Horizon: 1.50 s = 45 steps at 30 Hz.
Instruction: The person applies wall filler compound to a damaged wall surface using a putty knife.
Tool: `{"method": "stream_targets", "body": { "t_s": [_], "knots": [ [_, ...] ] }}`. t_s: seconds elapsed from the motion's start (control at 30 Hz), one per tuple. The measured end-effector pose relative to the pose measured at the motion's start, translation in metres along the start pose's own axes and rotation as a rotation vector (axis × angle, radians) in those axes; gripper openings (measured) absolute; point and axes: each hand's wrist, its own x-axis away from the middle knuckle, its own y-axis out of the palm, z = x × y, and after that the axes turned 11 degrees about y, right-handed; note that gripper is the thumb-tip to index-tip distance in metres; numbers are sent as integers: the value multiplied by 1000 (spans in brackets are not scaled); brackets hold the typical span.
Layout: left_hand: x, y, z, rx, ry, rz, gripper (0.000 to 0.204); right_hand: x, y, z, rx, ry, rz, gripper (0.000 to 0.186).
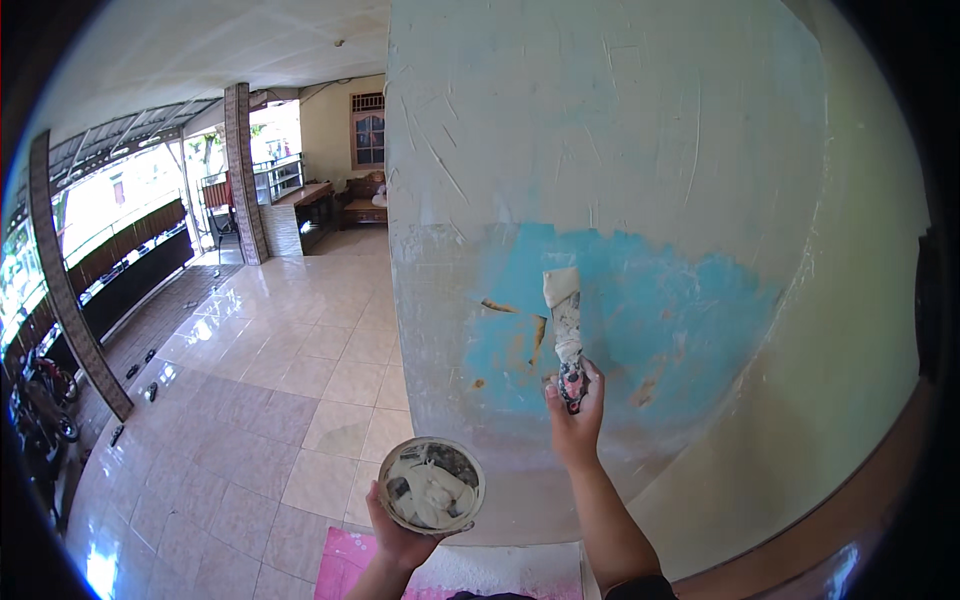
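Note:
In front of the wall (620,130), my right hand (578,410) grips the handle of a putty knife (568,325). Its blade points up and carries a thick off-white lump of putty (562,287). Behind the knife lies a turquoise patch (660,300) with brown scraped spots, bordered by pale grey filler. Lower and to the left, my left hand (398,530) holds a round bowl (383,485) from beneath and the side. Whitish putty (440,495) fills part of the bowl, with dark smears on its inner wall. Whether the blade touches the wall I cannot tell.
Below my hands is a pink and white sheet (345,560). Glossy tiles (250,400) stretch away on the left, past a pillar (245,170) to a wooden bench (362,200). A motorcycle (45,400) stands at the far left. Sandals (150,390) lie near the floor's edge.

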Motion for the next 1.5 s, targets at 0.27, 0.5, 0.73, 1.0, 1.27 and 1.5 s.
{"method": "stream_targets", "body": {
  "t_s": [0.27,0.5,0.73,1.0,1.27,1.5],
  "knots": [
    [-1,5,-7,-14,-3,49,93,-10,7,14,-213,82,-17,49],
    [-6,3,-14,34,13,71,94,-67,-6,-20,348,-390,119,42],
    [-10,-5,-12,5,-11,-2,94,-98,-21,-33,537,-499,253,46],
    [-8,0,1,23,-59,-8,91,-58,-39,-36,885,-290,259,45],
    [-7,20,10,-51,-108,-94,90,-47,-43,-80,756,-542,382,52],
    [-4,13,14,138,-168,-31,89,-16,-30,-71,815,-425,321,51]
  ]
}}
